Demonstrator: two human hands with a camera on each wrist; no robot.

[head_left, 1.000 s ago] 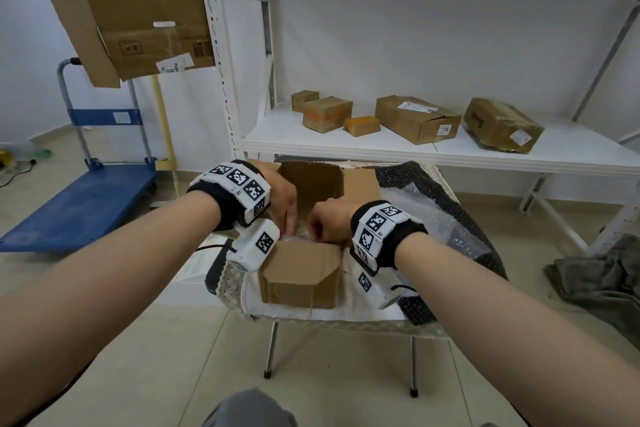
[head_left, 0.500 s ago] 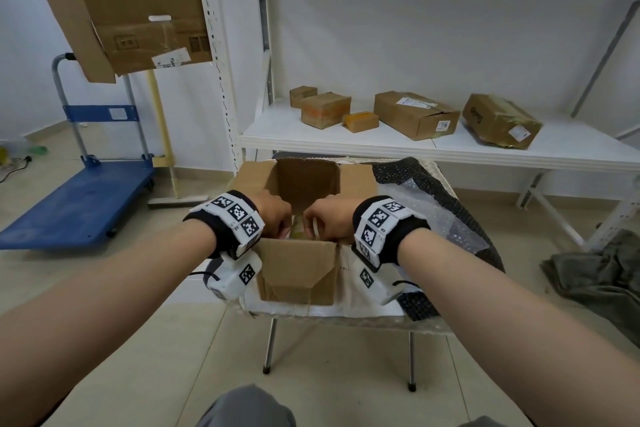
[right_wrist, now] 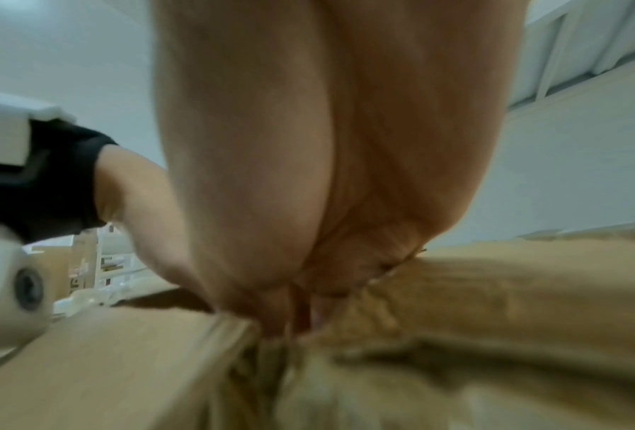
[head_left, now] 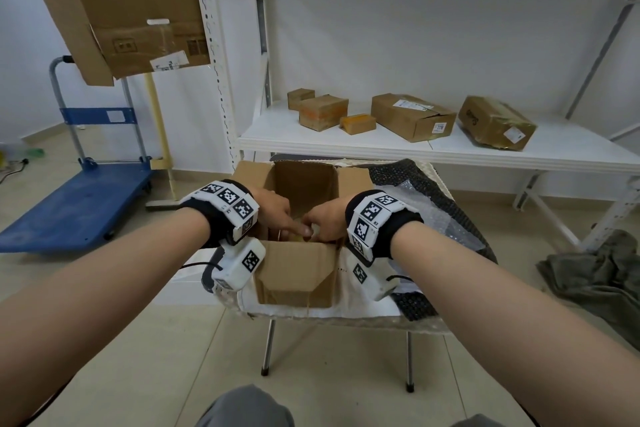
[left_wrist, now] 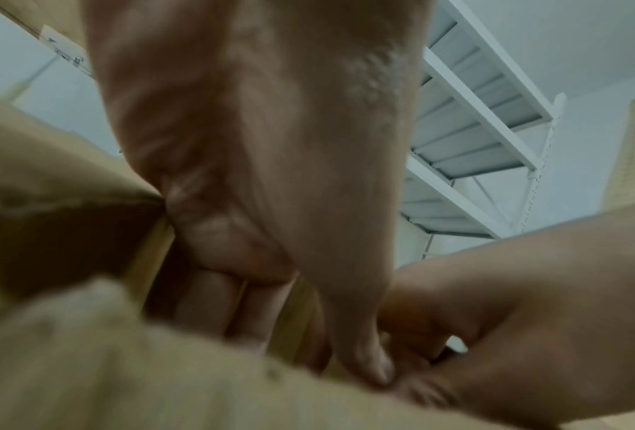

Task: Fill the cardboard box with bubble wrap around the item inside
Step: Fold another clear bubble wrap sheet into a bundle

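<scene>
Box: The cardboard box (head_left: 298, 274) sits open in the middle of the head picture, on a small table (head_left: 363, 308) with thin metal legs. Its flaps stand up at the back and fold down at the front.

Left hand: The left hand (head_left: 273, 211) reaches down into the box from the left side. Its pointer finger sticks out straight toward the right hand and pushes down. In the left wrist picture the other fingers (left_wrist: 212, 305) look curled under, but that picture is blurry. I cannot tell if this hand holds anything.

Right hand: The right hand (head_left: 325, 222) reaches into the box from the right side. Its fingers are curled. The two hands touch in the middle of the box. The right wrist picture is too blurry to show what the fingers grab.

Bubble wrap: A clear sheet of bubble wrap (head_left: 440, 215) lies on the table just right of the box. Inside the box something pale shows under the fingers, but it is too small to tell what.

Item inside: It is hidden by the hands.

Around: A white shelf (head_left: 433, 146) with small brown boxes is in the upper right. A blue cart (head_left: 76, 204) is at the left.
</scene>
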